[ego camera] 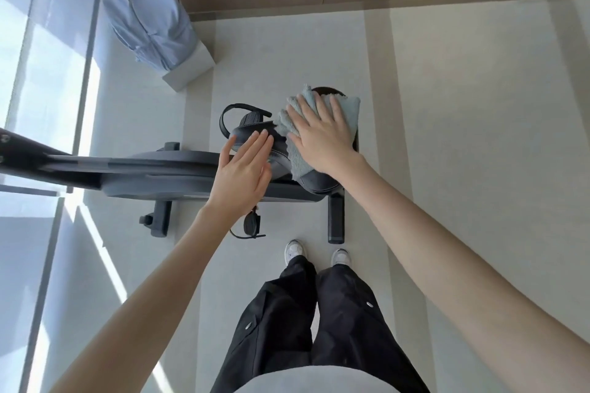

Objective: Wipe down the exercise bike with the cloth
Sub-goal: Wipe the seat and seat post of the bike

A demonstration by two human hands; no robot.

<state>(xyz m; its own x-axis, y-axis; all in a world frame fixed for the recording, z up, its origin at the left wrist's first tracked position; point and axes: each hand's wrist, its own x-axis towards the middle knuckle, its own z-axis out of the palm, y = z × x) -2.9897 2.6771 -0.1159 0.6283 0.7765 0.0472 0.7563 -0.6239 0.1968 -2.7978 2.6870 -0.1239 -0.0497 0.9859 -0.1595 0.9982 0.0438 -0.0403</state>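
A dark grey exercise bike (150,174) stands on the floor below me, its frame running left to right. Its black saddle (314,180) is at the right end. A pale blue fluffy cloth (349,108) lies spread over the saddle. My right hand (322,134) presses flat on the cloth with straight, spread fingers. My left hand (244,174) rests flat on the front part of the saddle, fingers straight. A pedal with a strap (247,120) shows beyond the saddle, and another pedal (250,226) hangs on the near side.
A light blue shirt (150,22) hangs at the upper left over a white box (194,68). Glass panels run along the left. A wooden wall closes the far side. My feet in white shoes (295,252) stand just behind the bike's rear stabiliser (335,220).
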